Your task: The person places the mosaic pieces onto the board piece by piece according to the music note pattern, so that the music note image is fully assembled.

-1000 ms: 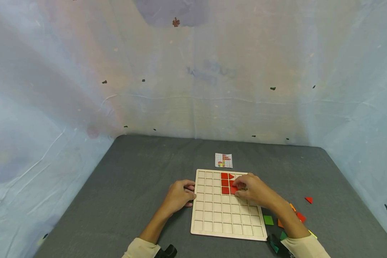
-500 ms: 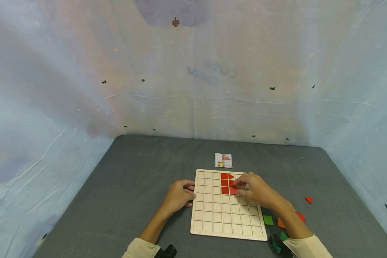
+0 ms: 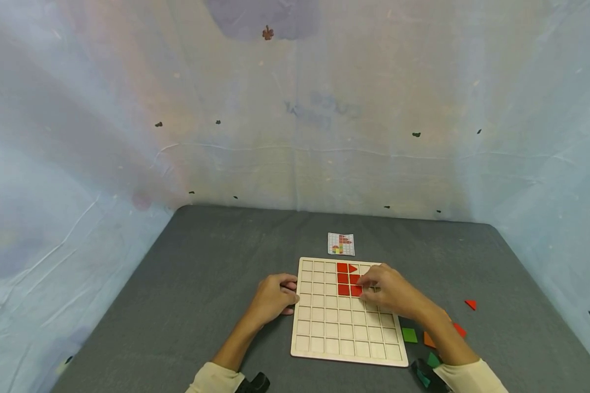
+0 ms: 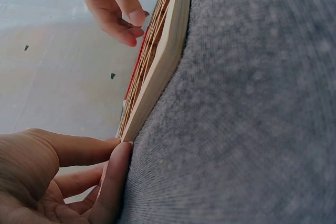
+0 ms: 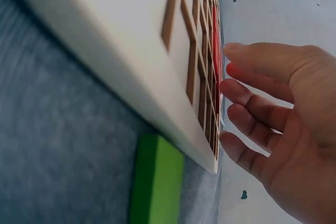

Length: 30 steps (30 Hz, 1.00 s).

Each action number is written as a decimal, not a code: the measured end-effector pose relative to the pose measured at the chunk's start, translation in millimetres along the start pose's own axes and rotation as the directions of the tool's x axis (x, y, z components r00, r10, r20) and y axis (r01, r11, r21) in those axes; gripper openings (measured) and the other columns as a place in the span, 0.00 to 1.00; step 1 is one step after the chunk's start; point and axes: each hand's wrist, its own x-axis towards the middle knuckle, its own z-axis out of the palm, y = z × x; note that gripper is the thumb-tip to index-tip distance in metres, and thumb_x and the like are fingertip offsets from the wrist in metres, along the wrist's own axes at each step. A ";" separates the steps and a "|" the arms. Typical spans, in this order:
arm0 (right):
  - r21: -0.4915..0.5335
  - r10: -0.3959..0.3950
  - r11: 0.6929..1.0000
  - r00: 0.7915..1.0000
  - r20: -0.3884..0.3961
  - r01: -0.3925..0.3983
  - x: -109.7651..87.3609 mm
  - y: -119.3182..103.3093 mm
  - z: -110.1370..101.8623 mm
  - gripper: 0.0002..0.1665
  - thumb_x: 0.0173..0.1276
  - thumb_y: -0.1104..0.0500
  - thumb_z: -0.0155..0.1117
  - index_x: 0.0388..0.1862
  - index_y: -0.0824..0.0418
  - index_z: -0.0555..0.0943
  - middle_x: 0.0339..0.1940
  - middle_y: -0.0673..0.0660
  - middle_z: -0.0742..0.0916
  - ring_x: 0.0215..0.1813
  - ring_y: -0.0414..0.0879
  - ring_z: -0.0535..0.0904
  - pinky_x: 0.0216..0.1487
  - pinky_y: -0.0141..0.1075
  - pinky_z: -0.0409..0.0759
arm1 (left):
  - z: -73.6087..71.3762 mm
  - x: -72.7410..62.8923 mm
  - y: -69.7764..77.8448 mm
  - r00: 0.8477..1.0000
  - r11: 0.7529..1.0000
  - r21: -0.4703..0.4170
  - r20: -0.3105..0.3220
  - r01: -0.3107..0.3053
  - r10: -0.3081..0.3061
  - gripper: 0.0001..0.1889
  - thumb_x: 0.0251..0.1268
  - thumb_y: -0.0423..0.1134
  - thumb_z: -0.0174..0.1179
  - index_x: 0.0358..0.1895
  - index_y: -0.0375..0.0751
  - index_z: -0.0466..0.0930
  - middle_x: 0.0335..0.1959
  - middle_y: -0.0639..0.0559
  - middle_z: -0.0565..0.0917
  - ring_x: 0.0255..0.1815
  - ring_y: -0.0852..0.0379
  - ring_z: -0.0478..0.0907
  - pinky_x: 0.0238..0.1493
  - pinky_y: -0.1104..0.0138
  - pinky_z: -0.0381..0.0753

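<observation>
A pale wooden grid board lies on the grey cloth, with several red square tiles and a red triangle tile set in its upper cells. My left hand holds the board's left edge; the left wrist view has its thumb and a finger pinching that edge. Over the board's upper right, my right hand has loosely bent fingers, their tips at the right-hand red squares. No tile shows between thumb and fingers in the right wrist view. The right hand covers some cells.
A small pattern card lies behind the board. Off its right edge are a green square, an orange piece, a red piece and a dark green piece, partly under the right forearm. Farther right lies a red triangle.
The right hand has shifted only slightly over the red squares, and its forearm now covers more of the loose pieces. My left hand stays at the board's edge.
</observation>
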 end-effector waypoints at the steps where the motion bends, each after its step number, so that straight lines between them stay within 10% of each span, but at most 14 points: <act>1: 0.013 0.000 1.000 1.000 0.000 0.000 -1.4 0.0 -1.4 0.11 0.70 0.60 0.75 0.49 0.61 0.90 0.45 0.50 0.89 0.49 0.47 0.81 0.48 0.42 0.83 | 0.0 0.2 0.0 1.000 1.000 0.001 0.000 0.003 -0.003 0.23 0.60 0.26 0.69 0.61 0.27 0.82 0.47 0.42 0.85 0.42 0.56 0.86 0.31 0.65 0.92; 30: 0.042 0.227 0.974 0.971 -0.076 -0.224 -91.6 28.2 -48.9 0.17 0.71 0.54 0.76 0.56 0.55 0.87 0.47 0.46 0.88 0.45 0.37 0.80 0.39 0.33 0.82 | 0.6 -0.5 -0.4 1.000 1.000 -0.010 -0.006 0.005 -0.006 0.23 0.60 0.25 0.69 0.61 0.28 0.83 0.47 0.41 0.85 0.42 0.54 0.87 0.31 0.63 0.92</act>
